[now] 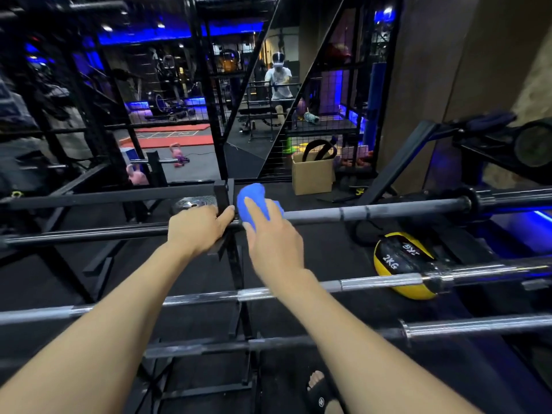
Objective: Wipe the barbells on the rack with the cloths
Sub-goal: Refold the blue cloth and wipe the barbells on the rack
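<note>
Several barbells lie across a black rack. The farthest barbell runs grey from left to right. My right hand grips a blue cloth wrapped over this bar, just right of the rack's upright. My left hand holds the same bar just left of the cloth, fingers curled over it beside the upright. Closer to me lie a chrome barbell and a lower barbell, both under my forearms.
A yellow and black 2 kg medicine ball lies on the floor at the right. A cardboard box stands by a mirror wall. Pink kettlebells sit at the left. My sandalled foot is below the rack.
</note>
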